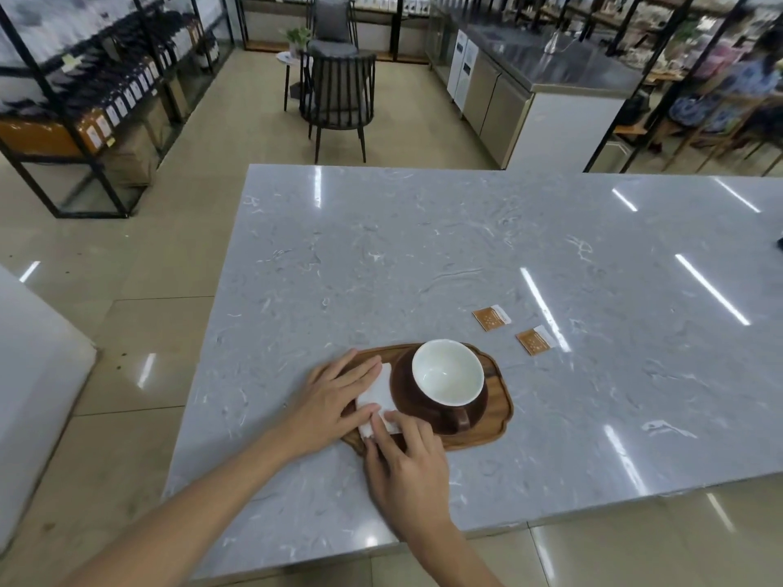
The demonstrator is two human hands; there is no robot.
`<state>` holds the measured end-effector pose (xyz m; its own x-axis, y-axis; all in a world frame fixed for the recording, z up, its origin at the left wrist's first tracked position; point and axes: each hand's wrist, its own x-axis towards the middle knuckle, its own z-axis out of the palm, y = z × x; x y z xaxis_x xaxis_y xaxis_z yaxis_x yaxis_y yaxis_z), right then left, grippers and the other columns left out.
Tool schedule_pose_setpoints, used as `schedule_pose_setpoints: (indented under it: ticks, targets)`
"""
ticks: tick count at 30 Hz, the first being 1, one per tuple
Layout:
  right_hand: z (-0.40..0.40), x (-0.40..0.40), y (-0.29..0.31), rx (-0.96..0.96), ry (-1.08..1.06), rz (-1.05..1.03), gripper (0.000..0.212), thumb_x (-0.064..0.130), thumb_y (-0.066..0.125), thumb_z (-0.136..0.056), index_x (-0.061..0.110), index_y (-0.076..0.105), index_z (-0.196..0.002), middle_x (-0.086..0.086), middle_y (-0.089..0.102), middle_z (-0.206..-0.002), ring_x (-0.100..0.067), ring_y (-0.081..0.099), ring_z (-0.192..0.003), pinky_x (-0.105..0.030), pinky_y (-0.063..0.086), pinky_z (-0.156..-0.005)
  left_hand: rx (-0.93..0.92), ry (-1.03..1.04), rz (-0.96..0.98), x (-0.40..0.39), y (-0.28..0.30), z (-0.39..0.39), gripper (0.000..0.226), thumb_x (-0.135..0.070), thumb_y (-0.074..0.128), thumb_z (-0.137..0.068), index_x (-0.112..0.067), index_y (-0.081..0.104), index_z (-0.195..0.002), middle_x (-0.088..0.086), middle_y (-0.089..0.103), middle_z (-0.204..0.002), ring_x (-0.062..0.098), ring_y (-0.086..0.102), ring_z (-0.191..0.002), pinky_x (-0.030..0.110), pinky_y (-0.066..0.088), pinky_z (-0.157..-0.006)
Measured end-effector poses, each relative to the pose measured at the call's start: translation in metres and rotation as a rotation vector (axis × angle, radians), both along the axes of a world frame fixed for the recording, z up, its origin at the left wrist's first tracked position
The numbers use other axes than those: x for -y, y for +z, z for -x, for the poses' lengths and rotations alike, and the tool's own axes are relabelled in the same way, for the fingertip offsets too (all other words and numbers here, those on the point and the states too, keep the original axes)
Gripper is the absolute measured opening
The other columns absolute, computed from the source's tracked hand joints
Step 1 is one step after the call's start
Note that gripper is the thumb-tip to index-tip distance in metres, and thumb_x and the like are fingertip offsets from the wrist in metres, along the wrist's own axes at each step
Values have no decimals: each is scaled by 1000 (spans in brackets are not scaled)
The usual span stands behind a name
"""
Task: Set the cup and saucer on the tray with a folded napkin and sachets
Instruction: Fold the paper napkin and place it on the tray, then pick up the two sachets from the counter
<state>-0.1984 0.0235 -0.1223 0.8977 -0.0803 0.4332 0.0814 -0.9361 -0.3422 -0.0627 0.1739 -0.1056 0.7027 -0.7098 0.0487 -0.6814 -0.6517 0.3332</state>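
On the near part of a grey marble table [423, 256], everything for the task sits close together. Furthest left is the left hand [334, 400], lying flat with straight fingers pressed on the white folded napkin [379, 396], which rests on the left end of the wooden tray [495, 421]. Just right of it and nearer the table edge, the right hand [406, 463] reaches in with its fingers extended, the fingertips [392, 419] touching the napkin's near corner; neither hand is curled around anything. Next comes the brown saucer [402, 383], sitting on the tray and touching the napkin's right edge. A cup [447, 374], white inside and brown outside, stands upright on the saucer with its handle pointing toward the person. Beyond the tray to the right, two orange sachets lie flat on the bare table, apart from the tray and from each other: one sachet [491, 319] farther away, the other sachet [534, 341] nearer and more to the right. Past the table's far edge stands a dark chair [339, 99], with a steel counter [551, 65] to its right.
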Motion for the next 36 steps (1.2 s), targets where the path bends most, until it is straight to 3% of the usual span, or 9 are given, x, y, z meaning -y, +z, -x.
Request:
schedule_pose_setpoints:
  ticks: [3,7,13,18,22,26,28,31,36]
  targets:
    - [2,0,3,-19,8,-11,33,35,60,-97,23,68,-126,2,65,-122,-17,58,-108,-34,52,-83,-20,1,7,1,2,1,66,-60,30,-100,-38,10,-159,-25,4,-165,4,-10,-154,34,9,-125]
    - [7,9,15,-32,62,-46,36,38,59,-96,30,64,-131,6,62,-128,-15,55,-112,-30,51,-89,-79,-1,98,2,9,0,63,-56,35,-100,-34,20,-158,-22,16,-165,6,-2,-155,38,16,-126]
    - [4,36,50,108,156,-196,29,27,63,-96,28,67,-125,6,63,-123,-11,56,-113,-19,45,-95,-101,36,265,12,27,-15,57,-46,42,-103,-25,32,-156,-16,28,-162,7,9,-155,30,18,-124]
    - [-20,85,84,230,99,-242,25,22,61,-95,23,73,-117,3,66,-119,-12,60,-111,-17,50,-85,-113,141,343,40,45,-40,49,-27,56,-101,-22,47,-149,-8,42,-157,13,31,-149,28,24,-122]
    - [-48,140,99,197,11,-297,20,22,61,-95,25,74,-110,9,66,-116,-10,62,-110,-22,53,-77,-170,205,409,72,61,-56,41,-19,56,-100,-23,57,-141,-5,55,-145,12,48,-134,28,35,-114]
    - [-89,196,96,65,-146,-570,23,22,61,-97,43,68,-104,12,66,-110,-3,66,-94,-16,50,-69,-287,257,460,112,73,-75,39,-14,58,-98,-20,60,-137,-3,62,-131,12,59,-114,28,48,-99]
    - [-114,223,85,-92,-248,-639,19,26,63,-96,34,67,-112,5,69,-114,-3,66,-91,-18,51,-74,-365,287,426,133,78,-91,37,-14,58,-98,-18,61,-135,-1,64,-127,14,61,-108,24,48,-93]
    - [-148,251,69,-330,-290,-577,40,31,69,-91,15,63,-127,-5,70,-119,-18,67,-100,-29,53,-86,-455,301,342,166,79,-113,33,-18,58,-98,-16,63,-130,3,67,-124,20,66,-105,27,50,-92]
    - [-184,268,55,-607,-292,-421,71,59,68,-80,14,54,-133,-6,65,-128,-28,64,-117,-31,44,-80,-547,345,262,214,62,-130,31,-22,61,-97,-15,65,-127,5,67,-124,21,64,-108,25,46,-95]
